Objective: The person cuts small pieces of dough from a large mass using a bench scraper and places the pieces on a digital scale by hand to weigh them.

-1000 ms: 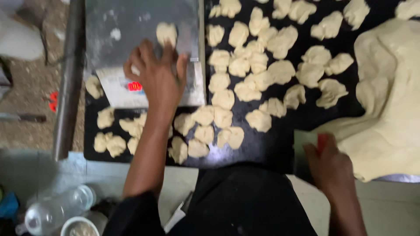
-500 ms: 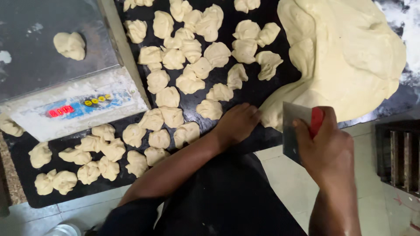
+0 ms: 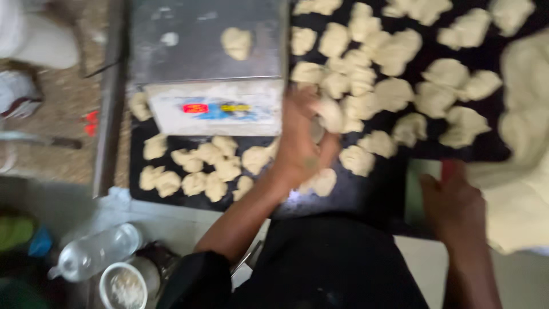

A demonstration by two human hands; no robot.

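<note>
Head view, looking straight down, and blurred by motion. The weighing scale (image 3: 209,74), a steel-topped box with a pale front panel, serves as the landmark. One dough piece (image 3: 236,42) sits alone on its platform, apart from the rest, which suits weighing a single portion. Just right of the scale's front corner the left hand (image 3: 300,143) is curled over a small dough lump (image 3: 329,111), fingers bent around it; it seems to grip the lump, though blur makes the closure hard to judge. Many cut dough portions (image 3: 394,91) lie spread to the right of the scale on the dark worktop (image 3: 377,189), and a second cluster (image 3: 194,171) lies in front of the scale, each piece set slightly apart, probably so they do not stick together.

Well to the right of the scale, the right hand (image 3: 454,203) is closed around a scraper (image 3: 420,191) with a red grip, its flat blade held against the edge of the large dough mass (image 3: 526,160), placed as for cutting.

That mass runs off the right edge of the picture. The person's dark apron hides the worktop's near edge. Left of the scale and lower down, a clear plastic bottle (image 3: 94,252) and a small white cup (image 3: 123,286) are smeared and dim.
</note>
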